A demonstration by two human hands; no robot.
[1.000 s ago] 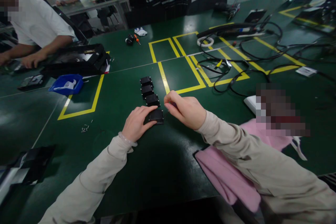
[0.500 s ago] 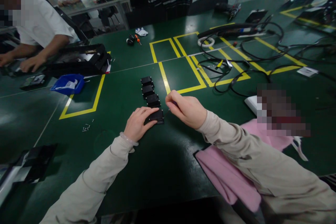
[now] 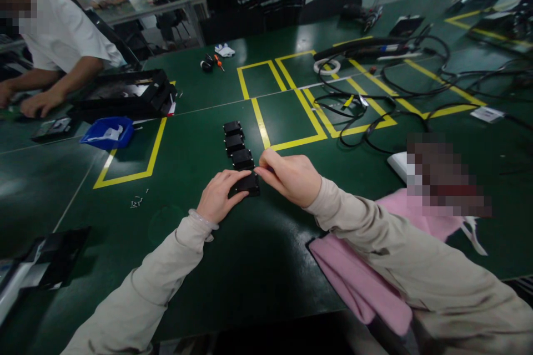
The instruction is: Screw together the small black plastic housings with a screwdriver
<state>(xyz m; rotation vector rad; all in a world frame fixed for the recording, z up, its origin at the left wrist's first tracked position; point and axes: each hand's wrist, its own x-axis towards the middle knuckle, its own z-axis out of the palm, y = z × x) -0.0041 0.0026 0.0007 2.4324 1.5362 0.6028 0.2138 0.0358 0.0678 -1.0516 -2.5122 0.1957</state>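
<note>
the nearest block (image 3: 249, 183) is sitting on the table (image 3: 258, 272) between the left hand (image 3: 216, 195) and the right hand (image 3: 293, 177), while three further blocks (image 3: 235, 144) are standing behind it in a row. loose screws (image 3: 135, 202) are lying left of the left hand, a bin (image 3: 107, 133) sitting behind them and an open case (image 3: 160, 94) resting behind the bin. cables (image 3: 368, 131) are sprawling behind the right hand, toward the right.
</note>
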